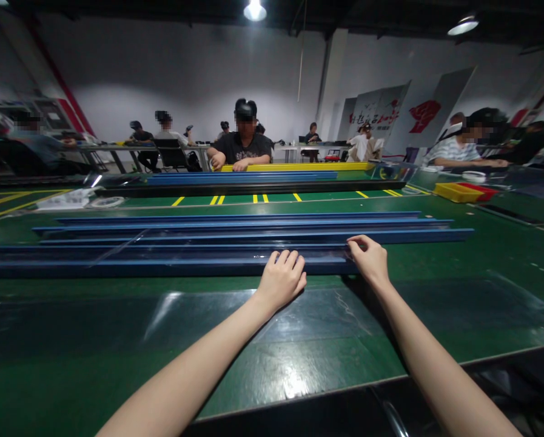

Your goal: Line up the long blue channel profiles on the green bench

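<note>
A long blue channel [117, 267] with raised edges lies nearest me on the green table. My left hand [283, 276] rests over its near edge, fingers curled into the trough. At the channel's right end, my right hand [369, 258] is closed in a pinch, thumb and forefinger together by the far edge. What sits between those fingertips is too small to make out. Clear glossy film seems to lie inside the trough. Just behind are several more blue channels [253, 223], lying roughly parallel. A wide clear plastic sheet [181, 315] is spread on the table in front of me.
Across the table [503, 261], a co-worker [244, 142] has both hands at a yellow strip [299, 167]. Blue and black strips [253, 188] lie before that person. A yellow tray [457, 192] and a red tray [483, 192] stand at right. Other people sit farther back.
</note>
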`<state>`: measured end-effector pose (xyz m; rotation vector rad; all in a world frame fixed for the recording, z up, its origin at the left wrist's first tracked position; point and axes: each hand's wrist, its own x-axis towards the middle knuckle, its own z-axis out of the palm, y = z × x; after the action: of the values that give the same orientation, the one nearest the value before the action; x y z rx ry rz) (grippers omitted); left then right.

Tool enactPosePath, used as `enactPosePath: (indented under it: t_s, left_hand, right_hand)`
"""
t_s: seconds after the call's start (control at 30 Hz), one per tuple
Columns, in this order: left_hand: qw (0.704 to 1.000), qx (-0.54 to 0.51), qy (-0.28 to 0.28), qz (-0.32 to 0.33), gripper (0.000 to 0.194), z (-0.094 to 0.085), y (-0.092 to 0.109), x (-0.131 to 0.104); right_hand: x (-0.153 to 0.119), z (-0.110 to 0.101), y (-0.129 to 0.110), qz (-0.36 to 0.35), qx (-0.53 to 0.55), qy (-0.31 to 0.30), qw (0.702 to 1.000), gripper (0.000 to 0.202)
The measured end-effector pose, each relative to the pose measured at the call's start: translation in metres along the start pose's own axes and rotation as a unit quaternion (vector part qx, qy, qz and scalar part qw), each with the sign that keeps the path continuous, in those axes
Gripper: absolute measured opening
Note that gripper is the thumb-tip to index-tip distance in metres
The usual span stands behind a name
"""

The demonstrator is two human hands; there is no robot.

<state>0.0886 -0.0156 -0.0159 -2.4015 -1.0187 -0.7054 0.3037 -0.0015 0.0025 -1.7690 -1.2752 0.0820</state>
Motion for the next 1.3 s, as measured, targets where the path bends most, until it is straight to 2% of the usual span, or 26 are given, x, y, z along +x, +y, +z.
enactPosePath:
  t_s: [0.33, 0.53, 0.77, 1.0, 1.17, 1.3]
  left_hand:
    - [1.0, 0.011, -0.005, -0.002, 0.024, -0.001, 0.001, 0.0]
    - [1.0, 0.022, 0.002, 0.015, 0.026, -0.001, 0.001, 0.0]
    - [0.999, 0.025, 0.008, 0.04, 0.03, 0.0, 0.001, 0.0]
    - [0.997, 0.018, -0.019, 0.072, 0.036, 0.0, 0.001, 0.0]
    - [0.997, 0.014, -0.032, 0.075, 0.034, -0.002, 0.002, 0.002]
    - [0.997, 0.005, -0.051, 0.063, 0.029, -0.008, 0.003, 0.007]
  right_hand:
    - [-0.005, -0.003, -0.001, -0.003, 0.023, -0.003, 1.0, 0.022]
    - [-0.009, -0.006, -0.004, -0.005, 0.009, 0.014, 1.0, 0.022]
    - [-0.007, -0.006, -0.002, 0.0, 0.013, 0.002, 1.0, 0.024]
    - [0.001, -0.01, 0.007, -0.003, 0.016, 0.016, 1.0, 0.026]
    - [0.005, -0.01, 0.016, 0.008, 0.011, -0.006, 1.0, 0.027]
    - [0.012, -0.008, 0.026, 0.024, 0.056, -0.026, 0.998, 0.026]
